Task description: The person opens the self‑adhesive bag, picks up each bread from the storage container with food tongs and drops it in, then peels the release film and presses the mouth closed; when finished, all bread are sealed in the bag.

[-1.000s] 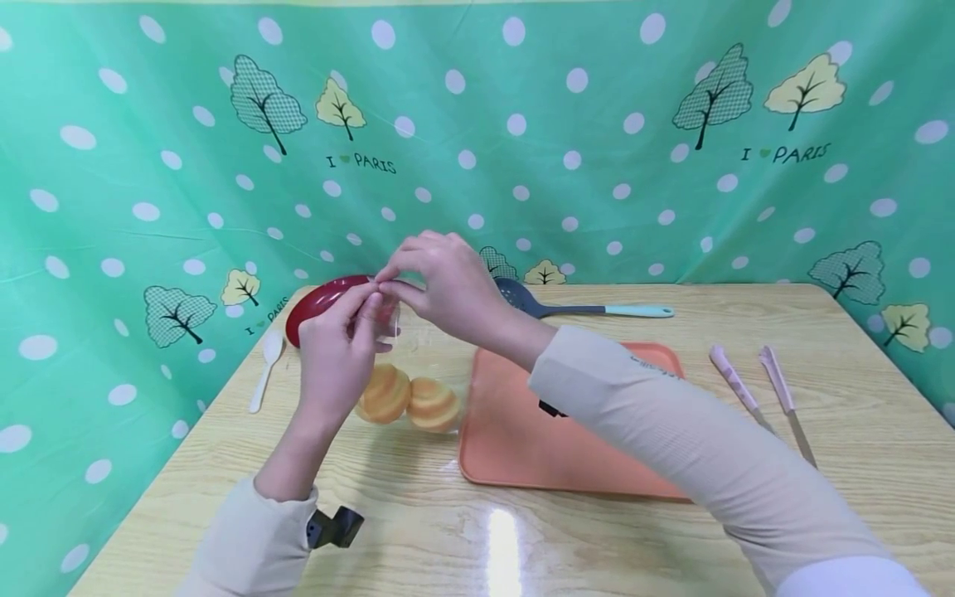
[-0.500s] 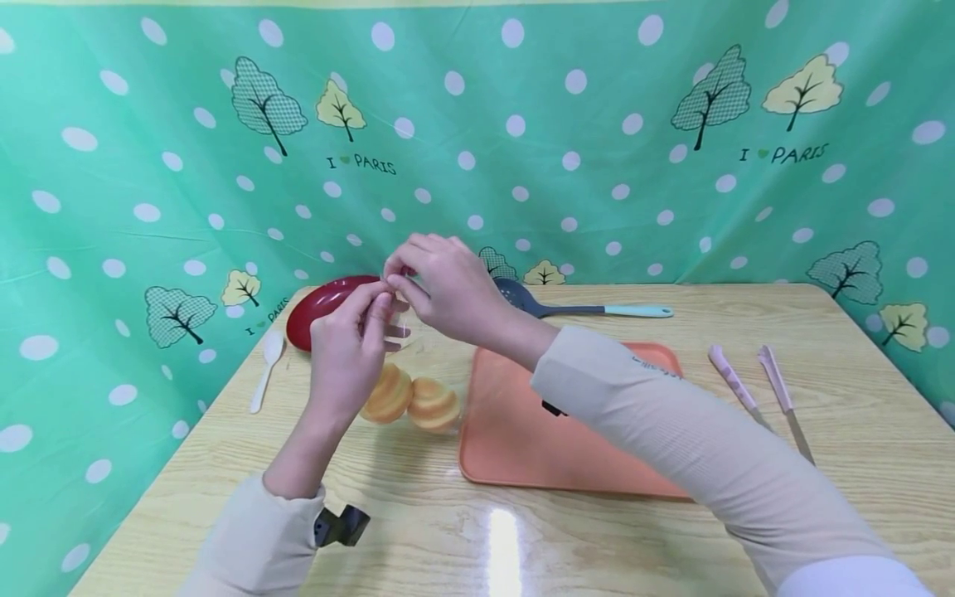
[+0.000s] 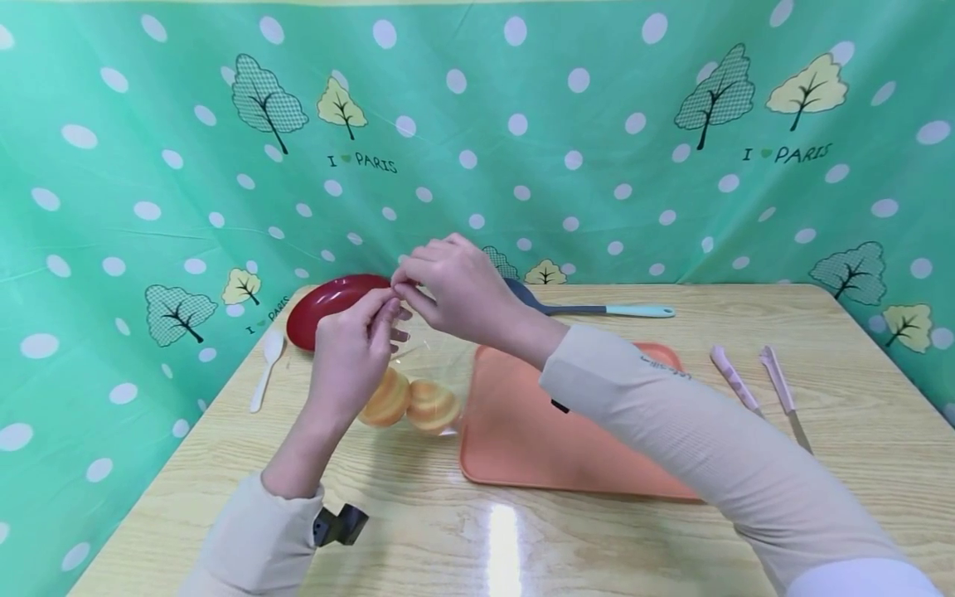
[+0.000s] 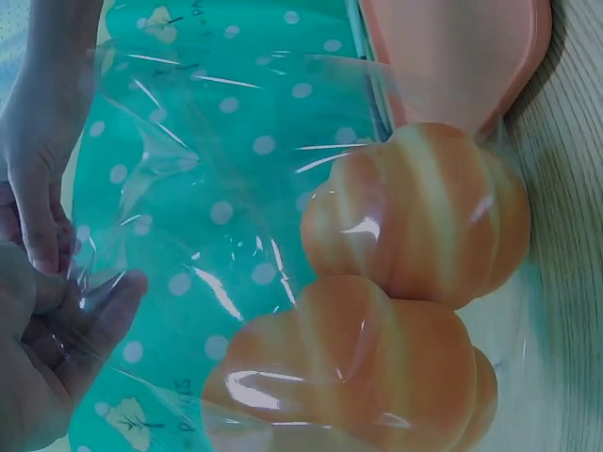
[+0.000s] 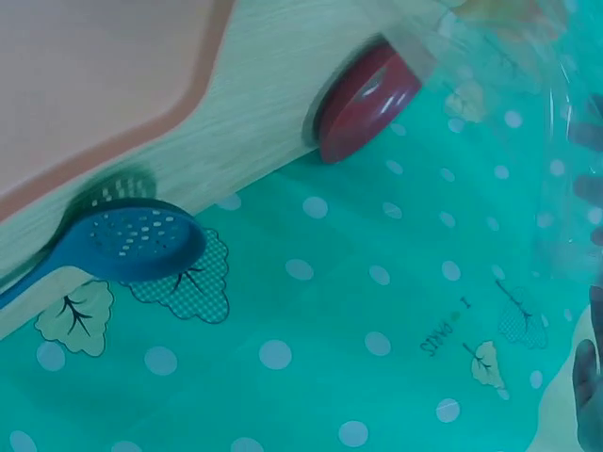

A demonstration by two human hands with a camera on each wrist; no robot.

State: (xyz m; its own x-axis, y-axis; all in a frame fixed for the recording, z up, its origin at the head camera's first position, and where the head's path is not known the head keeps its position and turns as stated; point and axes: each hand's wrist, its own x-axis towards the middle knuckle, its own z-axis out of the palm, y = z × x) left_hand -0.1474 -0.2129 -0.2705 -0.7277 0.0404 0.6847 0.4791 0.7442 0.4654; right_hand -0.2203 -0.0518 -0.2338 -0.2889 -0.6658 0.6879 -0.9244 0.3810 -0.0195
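A see-through plastic bag (image 4: 236,235) holds two round bread rolls, one golden roll (image 4: 429,217) beside another striped roll (image 4: 349,367). My left hand (image 3: 349,361) pinches the bag's top edge between thumb and index finger, its other fingers behind the film. Right up against those fingertips, my right hand (image 3: 462,290) pinches the same edge. The rolls (image 3: 433,406) sit low in the bag, left of the orange tray, partly behind my left hand in the head view. In the right wrist view the film (image 5: 565,188) hangs at the right, with only some fingers showing at the edge.
An orange tray (image 3: 567,448) lies under my right forearm. Behind the hands stands a dark red bowl (image 3: 328,307); a white spoon (image 3: 266,369) lies left of it. A slotted spatula (image 3: 597,310) rests at the back, and two pink-handled utensils (image 3: 734,377) lie at the right.
Both hands have shifted slightly to the right, fingertips staying together at the bag's edge. More of the film shows below my right hand. The rolls have barely moved.
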